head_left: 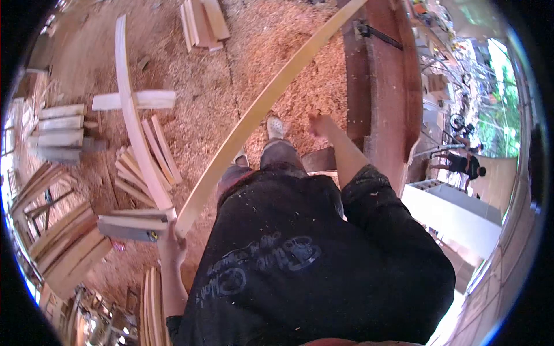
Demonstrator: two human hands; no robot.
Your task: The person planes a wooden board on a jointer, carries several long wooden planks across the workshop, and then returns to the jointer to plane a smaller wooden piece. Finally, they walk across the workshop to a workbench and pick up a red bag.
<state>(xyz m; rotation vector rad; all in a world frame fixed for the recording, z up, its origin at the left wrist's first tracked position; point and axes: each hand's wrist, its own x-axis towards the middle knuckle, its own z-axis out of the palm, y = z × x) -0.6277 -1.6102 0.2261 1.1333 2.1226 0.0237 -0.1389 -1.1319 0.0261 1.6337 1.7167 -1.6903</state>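
A long, thin wooden board [259, 112] slants from the lower left up to the top right. Its lower end lies in my left hand [172, 242], whose fingers are wrapped round it. My right hand [322, 127] hangs over the wood shavings with its fingers loosely apart, away from the board and holding nothing that I can see. Close to my left hand, a second long board [135, 115] meets short stacked pieces [133, 222].
Shavings [277, 63] cover the ground around my shoe [276, 128]. A large brown beam [392, 86] stands at the right, with a white box [453, 210] beyond it. Stacked planks [69, 248] lie at the left. Another person [461, 165] is far right.
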